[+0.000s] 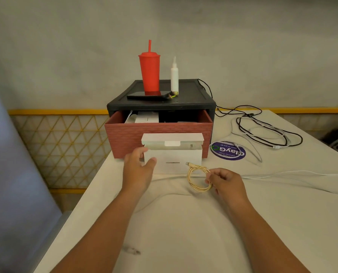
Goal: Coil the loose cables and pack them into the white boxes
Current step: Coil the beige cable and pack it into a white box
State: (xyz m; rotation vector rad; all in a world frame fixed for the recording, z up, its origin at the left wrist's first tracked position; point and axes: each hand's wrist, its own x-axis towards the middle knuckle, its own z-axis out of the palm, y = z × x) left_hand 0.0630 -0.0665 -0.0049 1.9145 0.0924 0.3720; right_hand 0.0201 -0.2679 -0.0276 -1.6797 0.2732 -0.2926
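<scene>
**Head view.** A cream cable (198, 179), already wound into a small coil, is pinched by the right hand (225, 182) between thumb and curled fingers at the coil's right side, so that the loops are kept from springing apart. Its connector end projects up towards the white box (176, 158). The coil is held just in front of the box's lower right corner, low over the bench (184, 233); whether it rests on the cloth cannot be told.

The box is stood against the front of the brick-patterned drawer (125, 138) with its lid (172, 137) raised, so that the interior is open to receive the coil. The left hand (138, 168) is shown spread, thumb apart from the fingers, at the box's left edge. It is judged to be placed there to steady the light box during insertion; contact cannot be confirmed because of blur. The step in hand is judged to be the packing of this coil.

Black and white loose cables (266, 133) lie tangled well to the right, beside a purple disc (228, 153). A further white cable (302, 172) is trailed across the bench beyond the right hand. These are yet to be coiled.
</scene>
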